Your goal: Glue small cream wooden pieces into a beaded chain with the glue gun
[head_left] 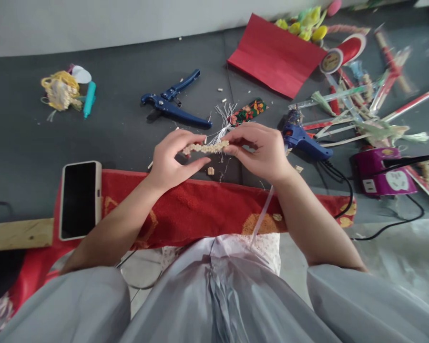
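Note:
A short, knobbly cream strip, braided-looking [207, 148], stretches between my two hands above the dark table. My right hand [259, 150] pinches its right end between thumb and fingers. The strip's pinkish left end sits in the curve of my left hand [173, 157], whose thumb points along below it, a little apart. A bundle of thin white strands [224, 126] fans out just behind the strip. Below it lies a small beige piece [210, 170]. A blue cutter [175, 105] rests on the table beyond my left hand.
A red towel [207, 205] runs along the front edge, with a phone [80, 200] at left. To the right are a blue glue gun [305, 138], a purple power socket [384, 171], a ribbon spool [343, 53] and scattered sticks. Red paper [277, 55] lies behind; yellow cord [60, 90] far left.

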`<state>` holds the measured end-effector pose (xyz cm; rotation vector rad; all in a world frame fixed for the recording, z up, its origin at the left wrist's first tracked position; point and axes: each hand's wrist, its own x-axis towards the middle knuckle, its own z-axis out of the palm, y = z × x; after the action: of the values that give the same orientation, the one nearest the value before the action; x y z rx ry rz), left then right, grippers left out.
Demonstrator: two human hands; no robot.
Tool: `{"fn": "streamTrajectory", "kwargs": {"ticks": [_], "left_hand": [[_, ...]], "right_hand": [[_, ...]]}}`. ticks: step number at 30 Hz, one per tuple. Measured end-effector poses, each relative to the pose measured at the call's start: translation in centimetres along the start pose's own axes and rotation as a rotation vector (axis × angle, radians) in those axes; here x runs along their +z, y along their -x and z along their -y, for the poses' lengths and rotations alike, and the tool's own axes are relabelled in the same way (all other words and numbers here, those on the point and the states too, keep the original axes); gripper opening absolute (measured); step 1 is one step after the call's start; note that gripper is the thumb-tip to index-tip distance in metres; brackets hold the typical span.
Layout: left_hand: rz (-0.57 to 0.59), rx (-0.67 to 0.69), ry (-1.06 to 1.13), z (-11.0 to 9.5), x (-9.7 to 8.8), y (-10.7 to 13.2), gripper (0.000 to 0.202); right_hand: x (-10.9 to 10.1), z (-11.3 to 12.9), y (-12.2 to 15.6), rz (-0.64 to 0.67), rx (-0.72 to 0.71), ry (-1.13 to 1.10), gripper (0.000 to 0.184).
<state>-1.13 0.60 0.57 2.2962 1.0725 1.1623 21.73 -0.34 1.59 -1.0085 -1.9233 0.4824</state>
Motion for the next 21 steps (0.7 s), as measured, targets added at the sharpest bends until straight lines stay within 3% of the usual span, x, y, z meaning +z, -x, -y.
{"fn": "streamTrajectory", "kwargs": {"ticks": [3, 9, 15, 21], "left_hand": [[-0.081, -0.048, 0.108, 0.48, 0.12, 0.14, 0.048], [-0.243, -0.035, 0.085, 0.71, 0.26, 0.23, 0.026], [-0.308, 0.036, 0.086, 0.73, 0.24, 0.20, 0.019], [-0.330, 0.053, 0.170, 0.76, 0.38, 0.17, 0.027]], "right_hand": [[-0.58, -0.50, -0.14, -0.082, 0.014, -0.009, 0.028], [-0.82, -0.57, -0.26, -0.161, 0.004, -0.030, 0.031], [-0.70, -0.49, -0.19, -0.176, -0.044, -0.055, 0.022], [-0.74, -0.45, -0.15, -0.175, -0.060, -0.047, 0.011]]}}
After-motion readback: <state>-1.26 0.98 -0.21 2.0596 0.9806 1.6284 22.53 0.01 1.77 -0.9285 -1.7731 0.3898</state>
